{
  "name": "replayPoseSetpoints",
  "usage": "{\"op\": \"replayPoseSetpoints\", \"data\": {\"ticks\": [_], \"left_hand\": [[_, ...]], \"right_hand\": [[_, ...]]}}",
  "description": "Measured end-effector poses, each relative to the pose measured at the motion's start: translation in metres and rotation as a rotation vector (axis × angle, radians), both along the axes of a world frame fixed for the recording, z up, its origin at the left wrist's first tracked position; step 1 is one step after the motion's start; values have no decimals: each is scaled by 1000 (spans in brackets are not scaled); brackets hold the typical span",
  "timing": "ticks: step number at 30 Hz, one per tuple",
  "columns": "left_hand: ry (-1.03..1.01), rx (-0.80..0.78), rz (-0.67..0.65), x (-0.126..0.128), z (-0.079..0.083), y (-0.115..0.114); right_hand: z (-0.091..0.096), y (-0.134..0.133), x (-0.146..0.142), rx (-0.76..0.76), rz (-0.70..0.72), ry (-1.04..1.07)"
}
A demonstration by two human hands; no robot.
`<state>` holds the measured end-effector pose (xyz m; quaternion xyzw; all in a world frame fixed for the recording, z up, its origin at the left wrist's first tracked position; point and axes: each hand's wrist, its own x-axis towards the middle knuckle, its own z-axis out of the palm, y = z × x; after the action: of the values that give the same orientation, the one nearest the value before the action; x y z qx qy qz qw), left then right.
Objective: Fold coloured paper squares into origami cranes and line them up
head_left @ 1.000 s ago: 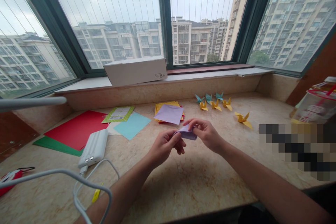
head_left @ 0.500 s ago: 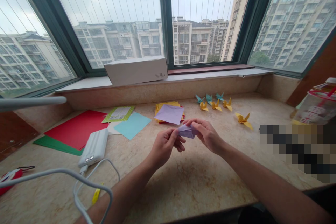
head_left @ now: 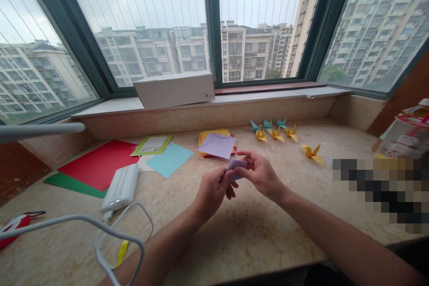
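A small piece of folded purple origami paper (head_left: 238,170) is held above the counter between both my hands. My left hand (head_left: 214,185) pinches its left end between thumb and fingers. On the other side, my right hand (head_left: 261,173) grips the right end, its thumb pressed along the near face and its fingers behind. Part of the paper is covered by my fingers. Just beyond the hands lies a stack of square sheets (head_left: 217,145), purple on top with yellow and red beneath.
Several folded cranes, teal (head_left: 267,126) and yellow (head_left: 277,134), stand at the back right. Red (head_left: 100,165), green and light-blue sheets (head_left: 170,161) lie left, near a white power bank (head_left: 120,187) with its cable (head_left: 90,220). A plastic cup (head_left: 407,136) stands far right.
The purple paper has turned and its upper edge now points up more. My right thumb has moved onto its near face, and my left hand has shifted slightly.
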<state>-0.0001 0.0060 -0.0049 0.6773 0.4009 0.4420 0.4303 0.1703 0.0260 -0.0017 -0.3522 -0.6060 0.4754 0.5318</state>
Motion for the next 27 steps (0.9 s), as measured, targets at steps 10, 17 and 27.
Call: {"op": "replayPoseSetpoints", "data": {"ticks": [10,17,27], "left_hand": [[-143,-76,71,13,0,-7],[-250,-45,240,16,2,-6],[-246,-33,109,11,0,-3]], "right_hand": [[-6,-11,-10,472,-376,-293],[-10,-18,-20,690,-187,-642],[-6,-14,-18,294,-117,-251]]}}
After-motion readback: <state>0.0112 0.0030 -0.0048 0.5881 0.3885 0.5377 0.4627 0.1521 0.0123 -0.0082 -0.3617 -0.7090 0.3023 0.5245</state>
